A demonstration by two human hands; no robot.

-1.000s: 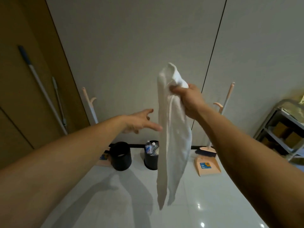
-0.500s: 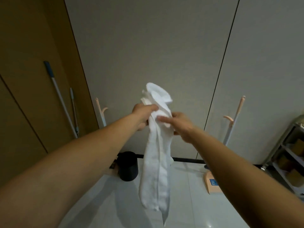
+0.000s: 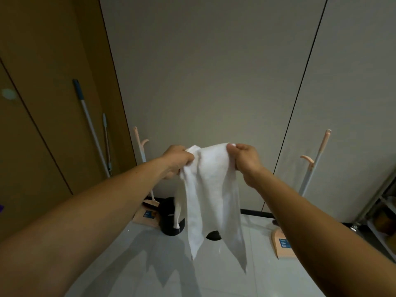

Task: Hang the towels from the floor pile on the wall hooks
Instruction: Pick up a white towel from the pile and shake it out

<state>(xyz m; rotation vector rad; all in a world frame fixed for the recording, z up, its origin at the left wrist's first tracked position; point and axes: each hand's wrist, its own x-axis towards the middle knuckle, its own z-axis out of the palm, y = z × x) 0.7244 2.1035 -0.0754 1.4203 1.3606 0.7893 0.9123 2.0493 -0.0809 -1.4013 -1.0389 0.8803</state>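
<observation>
Head view: left hand (image 3: 177, 160) and right hand (image 3: 244, 160) each pinch a top corner of white towel (image 3: 212, 194); cloth hangs spread between them, above floor (image 3: 132, 264)

Just 1 view here, from the head, wide-angle, looking forward and slightly down along both outstretched forearms. It faces a pale wall (image 3: 214, 82) square on, and a strip of glossy floor (image 3: 267, 275) fills the bottom edge. The left hand (image 3: 177, 161) and right hand (image 3: 244, 161) sit near frame centre, close to the lens. Brown panels (image 3: 42, 103) bend at the left edge. No 2nd view to overlap with.
</observation>
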